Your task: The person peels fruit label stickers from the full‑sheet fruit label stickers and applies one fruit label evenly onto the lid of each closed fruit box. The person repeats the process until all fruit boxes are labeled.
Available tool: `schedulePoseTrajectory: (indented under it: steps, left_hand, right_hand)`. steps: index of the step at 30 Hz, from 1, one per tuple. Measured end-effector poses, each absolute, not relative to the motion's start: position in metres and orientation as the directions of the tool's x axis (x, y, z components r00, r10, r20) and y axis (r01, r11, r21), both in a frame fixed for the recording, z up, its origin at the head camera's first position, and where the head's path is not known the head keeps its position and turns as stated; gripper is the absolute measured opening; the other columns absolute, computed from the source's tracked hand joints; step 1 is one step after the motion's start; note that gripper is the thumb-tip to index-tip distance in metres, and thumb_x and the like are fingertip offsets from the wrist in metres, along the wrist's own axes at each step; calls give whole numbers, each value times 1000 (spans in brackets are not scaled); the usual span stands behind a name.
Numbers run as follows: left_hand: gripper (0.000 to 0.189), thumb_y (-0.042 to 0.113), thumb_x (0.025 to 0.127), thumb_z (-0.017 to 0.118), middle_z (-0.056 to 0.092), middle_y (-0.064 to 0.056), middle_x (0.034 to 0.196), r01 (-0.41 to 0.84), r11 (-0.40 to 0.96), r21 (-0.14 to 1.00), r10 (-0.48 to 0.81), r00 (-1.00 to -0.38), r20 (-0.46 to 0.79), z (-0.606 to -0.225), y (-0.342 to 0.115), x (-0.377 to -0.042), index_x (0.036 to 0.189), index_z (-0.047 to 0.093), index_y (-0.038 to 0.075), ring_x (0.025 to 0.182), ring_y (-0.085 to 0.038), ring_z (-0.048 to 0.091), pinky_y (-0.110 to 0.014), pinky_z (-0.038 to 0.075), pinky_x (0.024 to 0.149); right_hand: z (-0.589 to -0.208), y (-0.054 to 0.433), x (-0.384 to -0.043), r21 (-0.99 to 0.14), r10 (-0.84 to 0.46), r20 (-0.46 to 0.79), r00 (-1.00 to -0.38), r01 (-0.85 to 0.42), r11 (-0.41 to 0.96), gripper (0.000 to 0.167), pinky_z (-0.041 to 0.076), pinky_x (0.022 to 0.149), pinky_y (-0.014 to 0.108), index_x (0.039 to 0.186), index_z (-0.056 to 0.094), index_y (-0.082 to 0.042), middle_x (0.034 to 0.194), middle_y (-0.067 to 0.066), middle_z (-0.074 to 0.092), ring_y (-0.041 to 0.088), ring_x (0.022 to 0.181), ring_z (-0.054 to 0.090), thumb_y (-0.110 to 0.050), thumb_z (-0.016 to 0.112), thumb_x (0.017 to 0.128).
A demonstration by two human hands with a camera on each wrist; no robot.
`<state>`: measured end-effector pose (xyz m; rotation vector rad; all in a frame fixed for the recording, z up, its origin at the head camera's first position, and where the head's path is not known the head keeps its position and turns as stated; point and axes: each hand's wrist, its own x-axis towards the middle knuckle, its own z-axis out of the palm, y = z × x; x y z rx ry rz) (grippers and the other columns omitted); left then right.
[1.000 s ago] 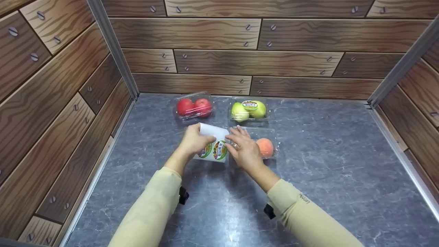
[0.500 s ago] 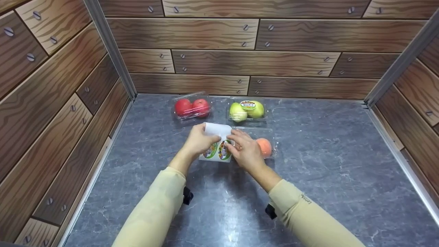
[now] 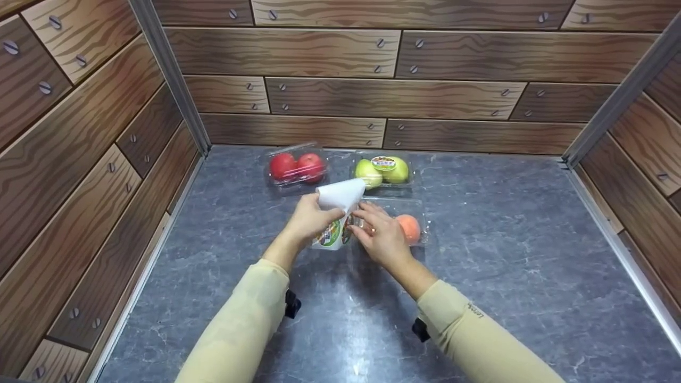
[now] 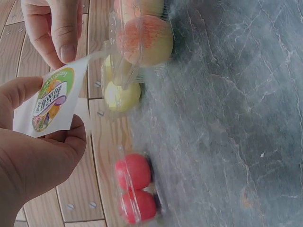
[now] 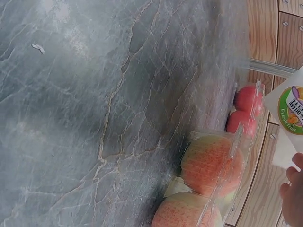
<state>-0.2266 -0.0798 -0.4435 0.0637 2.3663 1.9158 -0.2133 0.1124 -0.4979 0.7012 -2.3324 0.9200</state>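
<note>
In the head view my left hand (image 3: 311, 218) grips a white sheet of stickers (image 3: 340, 192), thumb on the printed face. Oval "Fresh Fruit" stickers with green borders show on it, one sticker (image 4: 53, 101) plainly in the left wrist view. My right hand (image 3: 384, 236) pinches the sheet's right edge by a sticker, thumb and fingertips close together. The sheet bends there, its upper right corner raised. Beneath and beside the right hand lies a clear plastic box (image 3: 422, 206) holding two peaches (image 5: 213, 163); the hand hides one peach in the head view.
Behind, on the grey marbled tabletop (image 3: 505, 255), a clear box holds two red apples (image 3: 282, 167). To its right, another clear box holds two yellow-green fruits (image 3: 396, 171) and bears an oval sticker (image 3: 383, 163). Wood-patterned walls (image 3: 330, 96) enclose three sides.
Both hands first shift the sheet slightly right, toward the peach box. Since then the sheet has bent, its upper right corner has risen, and the right-hand sticker has turned edge-on.
</note>
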Motion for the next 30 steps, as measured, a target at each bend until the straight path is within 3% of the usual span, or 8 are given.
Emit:
schedulePoseTrajectory:
  steps: [7,22,30]
  left_hand:
    - [34,7,88,75,76,-20,108,-49,193,980,70,-995,-64,-446,-78,-226,117,73,-10,94,-27,72,-42,61,88]
    - [18,3,88,72,73,-9,86,-59,137,989,76,-995,-70,-452,-76,-228,104,73,-5,74,-17,70,-30,61,68]
    - [17,3,86,73,72,-8,83,-56,144,988,52,-997,-64,-454,-74,-227,101,73,-5,71,-17,68,-29,60,68]
  right_hand:
    - [-499,113,-215,-443,-253,661,-706,-640,628,34,51,109,56,116,78,-1,130,23,71,44,122,68,-10,88,85]
    - [-500,114,-213,-467,-247,638,-730,-622,629,28,46,114,54,113,79,-4,135,20,69,42,128,65,-10,87,87]
    - [-503,114,-214,-424,-253,693,-675,-665,615,24,47,113,52,108,79,-2,129,21,72,41,125,67,-6,86,85]
